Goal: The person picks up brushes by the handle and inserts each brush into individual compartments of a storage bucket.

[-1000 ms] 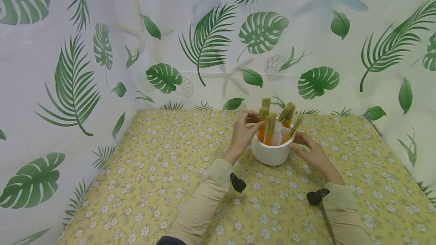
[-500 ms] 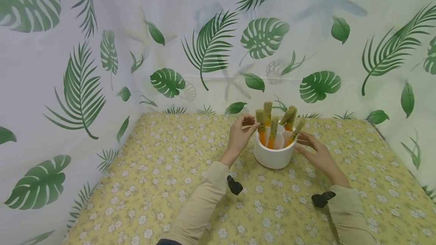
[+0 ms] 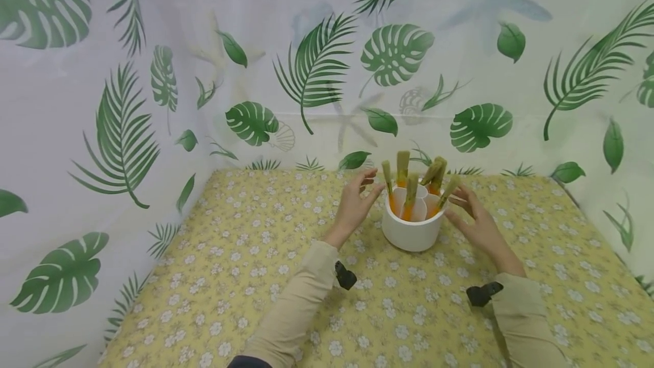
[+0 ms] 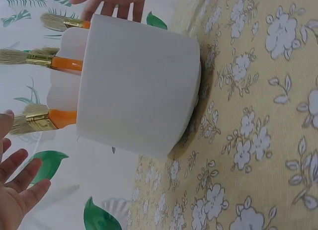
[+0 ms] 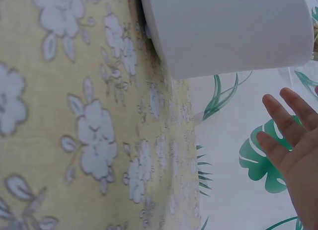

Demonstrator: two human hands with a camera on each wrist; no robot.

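A white round holder [image 3: 411, 234] with inner compartments stands upright on the tablecloth. Several paintbrushes lean in it, bristles up; their orange handles go down inside. My left hand [image 3: 353, 204] is just left of the holder, fingers relaxed and holding nothing, its thumb near the leftmost paintbrush [image 3: 386, 178]. In the left wrist view the fingers [image 4: 30, 190] are spread beside a brush [image 4: 42, 119]. On the other side my right hand [image 3: 477, 225] hovers by the rim near the rightmost paintbrush [image 3: 449, 189]. Its fingers [image 5: 285, 120] stretch out beside the holder wall in the right wrist view, gripping nothing.
A yellow flowered tablecloth [image 3: 245, 277] covers the table. Behind it and at both sides hangs a white curtain [image 3: 194, 95] printed with green leaves, its lower edge meeting the table close behind the holder.
My left hand has let go of the leftmost paintbrush and drawn back left; that brush now leans in the holder on its own. The right hand has shifted slightly away from the rim.
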